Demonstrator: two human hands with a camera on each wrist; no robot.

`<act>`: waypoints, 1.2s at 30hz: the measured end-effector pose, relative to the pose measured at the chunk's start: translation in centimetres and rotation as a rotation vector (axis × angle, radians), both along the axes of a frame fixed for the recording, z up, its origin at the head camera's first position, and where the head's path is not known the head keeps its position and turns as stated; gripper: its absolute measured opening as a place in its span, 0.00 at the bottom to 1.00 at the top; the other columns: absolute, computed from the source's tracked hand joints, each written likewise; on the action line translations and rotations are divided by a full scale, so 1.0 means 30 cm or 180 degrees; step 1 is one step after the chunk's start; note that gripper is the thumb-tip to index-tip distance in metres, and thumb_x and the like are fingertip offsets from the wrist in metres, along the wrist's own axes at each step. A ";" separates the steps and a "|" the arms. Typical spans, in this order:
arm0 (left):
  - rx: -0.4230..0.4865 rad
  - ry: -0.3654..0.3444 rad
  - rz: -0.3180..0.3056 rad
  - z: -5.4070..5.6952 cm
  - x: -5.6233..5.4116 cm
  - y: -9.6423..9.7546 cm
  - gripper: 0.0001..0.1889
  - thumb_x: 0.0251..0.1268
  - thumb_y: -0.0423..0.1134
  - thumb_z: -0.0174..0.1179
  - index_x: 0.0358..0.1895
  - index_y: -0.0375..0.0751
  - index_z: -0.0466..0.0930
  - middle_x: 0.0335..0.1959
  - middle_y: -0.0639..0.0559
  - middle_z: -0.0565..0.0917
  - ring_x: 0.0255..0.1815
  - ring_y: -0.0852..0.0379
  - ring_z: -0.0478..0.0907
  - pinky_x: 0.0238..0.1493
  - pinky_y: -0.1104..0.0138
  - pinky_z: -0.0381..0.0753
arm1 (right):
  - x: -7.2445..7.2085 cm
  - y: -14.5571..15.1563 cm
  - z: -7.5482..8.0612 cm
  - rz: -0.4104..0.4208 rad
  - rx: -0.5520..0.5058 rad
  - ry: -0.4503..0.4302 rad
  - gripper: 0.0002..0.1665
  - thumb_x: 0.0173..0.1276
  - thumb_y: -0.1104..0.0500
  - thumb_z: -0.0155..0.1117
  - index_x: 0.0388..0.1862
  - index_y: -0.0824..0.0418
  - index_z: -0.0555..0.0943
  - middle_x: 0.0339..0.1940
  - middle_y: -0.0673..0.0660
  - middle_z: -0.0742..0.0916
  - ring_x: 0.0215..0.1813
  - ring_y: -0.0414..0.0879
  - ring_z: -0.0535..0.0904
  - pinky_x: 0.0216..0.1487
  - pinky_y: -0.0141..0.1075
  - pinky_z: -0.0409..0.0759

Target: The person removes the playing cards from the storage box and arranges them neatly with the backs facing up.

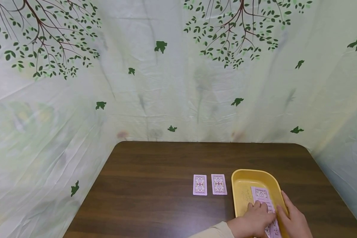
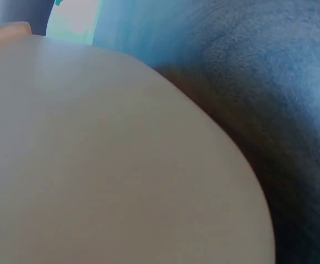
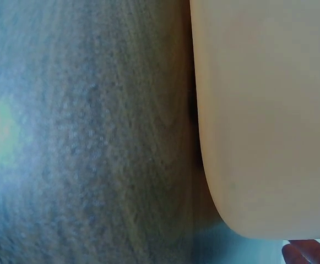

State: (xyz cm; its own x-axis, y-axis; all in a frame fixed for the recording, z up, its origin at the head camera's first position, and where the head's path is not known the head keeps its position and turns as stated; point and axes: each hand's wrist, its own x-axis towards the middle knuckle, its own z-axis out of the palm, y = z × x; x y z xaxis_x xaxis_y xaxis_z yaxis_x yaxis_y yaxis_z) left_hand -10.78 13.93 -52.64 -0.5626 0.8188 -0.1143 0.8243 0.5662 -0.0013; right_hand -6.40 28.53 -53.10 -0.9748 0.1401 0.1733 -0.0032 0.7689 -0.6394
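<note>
A yellow tray stands at the right of the table, with several purple-and-white patterned playing cards lying overlapped along its right side. My left hand reaches into the tray over these cards, fingers bent down on them; whether it pinches one is hidden. At the tray's right rim, my right hand grips the edge, thumb at the inner side and fingers along the outside. To the tray's left, two cards of the same pattern lie side by side, a left card and a right card.
The brown wooden table ends at a leaf-printed cloth hanging behind and at both sides. A smooth pale surface that I cannot identify fills much of both wrist views.
</note>
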 end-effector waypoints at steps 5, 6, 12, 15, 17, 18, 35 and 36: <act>0.0040 -0.0086 -0.0071 0.005 0.006 0.002 0.33 0.35 0.59 0.71 0.54 0.66 0.73 0.43 0.61 0.69 0.40 0.62 0.61 0.31 0.66 0.63 | 0.001 -0.001 0.005 -0.0015 -0.0003 -0.0046 0.32 0.69 0.60 0.51 0.66 0.74 0.56 0.49 0.79 0.74 0.42 0.69 0.74 0.39 0.62 0.69; 0.0041 -0.0103 -0.0086 0.007 0.008 0.003 0.32 0.37 0.58 0.71 0.53 0.66 0.74 0.44 0.61 0.69 0.40 0.62 0.61 0.31 0.66 0.64 | 0.000 -0.001 0.004 -0.0017 -0.0006 -0.0054 0.32 0.69 0.60 0.51 0.66 0.74 0.56 0.49 0.79 0.74 0.42 0.69 0.75 0.40 0.62 0.69; -0.0021 0.0088 -0.0129 0.020 0.023 0.005 0.27 0.42 0.57 0.69 0.52 0.66 0.76 0.46 0.64 0.69 0.42 0.63 0.64 0.31 0.65 0.68 | 0.001 -0.001 0.001 -0.0043 -0.0029 -0.0049 0.32 0.69 0.59 0.51 0.67 0.73 0.56 0.50 0.79 0.74 0.42 0.69 0.74 0.40 0.62 0.68; -0.0027 0.0251 -0.0169 0.023 0.032 0.005 0.24 0.45 0.57 0.66 0.51 0.68 0.77 0.47 0.65 0.69 0.43 0.62 0.64 0.32 0.65 0.68 | 0.003 -0.001 -0.001 -0.0061 -0.0020 0.0017 0.31 0.69 0.60 0.51 0.66 0.73 0.57 0.49 0.79 0.74 0.41 0.69 0.75 0.39 0.61 0.69; -0.0025 0.0324 -0.0188 0.024 0.036 0.006 0.22 0.46 0.56 0.66 0.49 0.68 0.77 0.46 0.66 0.69 0.43 0.63 0.64 0.31 0.66 0.68 | 0.004 -0.002 -0.001 -0.0065 -0.0011 0.0057 0.31 0.69 0.61 0.51 0.66 0.73 0.58 0.49 0.79 0.74 0.40 0.68 0.75 0.38 0.61 0.69; -0.0026 0.0355 -0.0200 0.023 0.038 0.006 0.21 0.46 0.56 0.65 0.49 0.69 0.78 0.46 0.66 0.69 0.43 0.63 0.64 0.30 0.67 0.68 | 0.005 -0.002 -0.001 -0.0068 -0.0012 0.0077 0.31 0.69 0.61 0.51 0.66 0.73 0.58 0.48 0.79 0.75 0.40 0.68 0.75 0.37 0.61 0.69; -0.0156 0.0185 -0.0262 0.032 0.018 -0.005 0.34 0.43 0.65 0.64 0.58 0.60 0.72 0.45 0.62 0.69 0.34 0.67 0.67 0.22 0.73 0.68 | -0.001 0.000 0.006 -0.0059 -0.0040 -0.0131 0.32 0.70 0.59 0.50 0.67 0.73 0.56 0.51 0.79 0.73 0.42 0.68 0.74 0.40 0.61 0.69; -0.0150 0.0204 -0.0275 0.033 0.017 -0.007 0.35 0.43 0.65 0.64 0.58 0.60 0.72 0.45 0.62 0.69 0.34 0.67 0.67 0.22 0.74 0.68 | 0.000 0.000 0.005 -0.0063 -0.0038 -0.0116 0.32 0.70 0.59 0.50 0.67 0.73 0.56 0.50 0.79 0.74 0.43 0.68 0.74 0.40 0.61 0.69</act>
